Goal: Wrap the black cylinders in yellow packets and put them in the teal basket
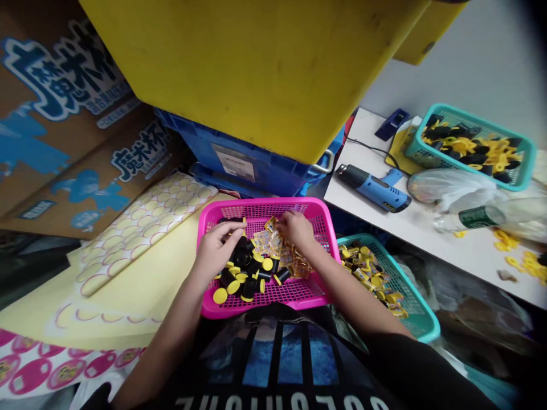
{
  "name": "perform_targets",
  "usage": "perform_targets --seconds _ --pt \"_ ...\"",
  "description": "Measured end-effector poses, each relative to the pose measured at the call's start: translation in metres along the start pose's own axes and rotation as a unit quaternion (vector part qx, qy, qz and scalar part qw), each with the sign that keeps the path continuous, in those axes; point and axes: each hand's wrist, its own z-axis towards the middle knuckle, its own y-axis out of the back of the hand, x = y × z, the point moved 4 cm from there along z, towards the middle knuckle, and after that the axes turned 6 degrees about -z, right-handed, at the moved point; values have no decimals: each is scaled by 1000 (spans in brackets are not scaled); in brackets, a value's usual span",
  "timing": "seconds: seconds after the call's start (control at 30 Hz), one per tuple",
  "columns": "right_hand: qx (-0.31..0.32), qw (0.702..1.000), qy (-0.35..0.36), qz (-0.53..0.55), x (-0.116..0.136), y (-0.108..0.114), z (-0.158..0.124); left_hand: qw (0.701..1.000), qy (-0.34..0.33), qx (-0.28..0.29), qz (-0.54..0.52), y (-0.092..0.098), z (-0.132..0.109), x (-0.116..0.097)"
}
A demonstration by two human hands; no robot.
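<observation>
In the pink basket [273, 200] before me lie black containers [243, 256] with yellow lids [220, 295] and a heap of small clear-and-gold packets [276, 239]. My left hand [217, 245] is over the left side among the containers. Its thumb and fingers are bent toward each other by a yellow edge; what they hold, if anything, cannot be made out. At the packet heap on the right side, my right hand [296, 229] has its fingers closed on a small packet [270, 225], partly covered by the fingertips.
A teal basket [421, 310] of filled yellow pieces stands at right. On the white table [363, 136] are a blue heat gun [376, 188], a bottle [478, 217] and another teal basket [530, 162]. A yellow bin [256, 74] overhangs ahead; cartons [77, 182] and printed sheets [141, 228] are left.
</observation>
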Motion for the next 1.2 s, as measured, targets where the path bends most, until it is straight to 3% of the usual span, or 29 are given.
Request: perform_targets --seconds 0.13,0.23,0.3,0.37,0.47,0.57,0.73,0.83,0.93,1.0,1.03,1.1,1.2 --pt "13 987 57 152 13 31 -16 998 18 19 -50 -16 1 -4" --pt "10 950 128 286 30 52 -33 992 27 59 -107 -37 4 -11" --pt "-5 915 150 376 37 61 -41 988 29 51 -146 -45 5 -15" --pt "-9 864 124 489 36 61 -44 980 29 10 -195 -47 5 -17" --pt "28 779 31 626 29 50 -41 968 27 -40 -247 -43 1 -17" --pt "42 752 -11 658 28 43 -38 966 28 -41 -253 -41 -3 -17" --pt "20 783 51 619 39 52 -37 955 82 13 -286 -43 1 -19" --pt "13 814 75 576 31 52 -33 957 103 -28 -271 -34 6 -17" --pt "7 898 66 434 11 41 -25 953 106 -105 -265 -16 9 -9" --pt "16 960 36 278 -1 29 -20 945 114 -121 -280 -4 9 -1" --pt "24 976 27 214 -2 22 -18 942 121 -121 -290 0 9 2" --pt "54 986 48 153 8 9 -14 937 128 -116 -304 7 8 7" --pt "111 974 137 142 43 -11 -13 942 116 -108 -296 14 6 5"
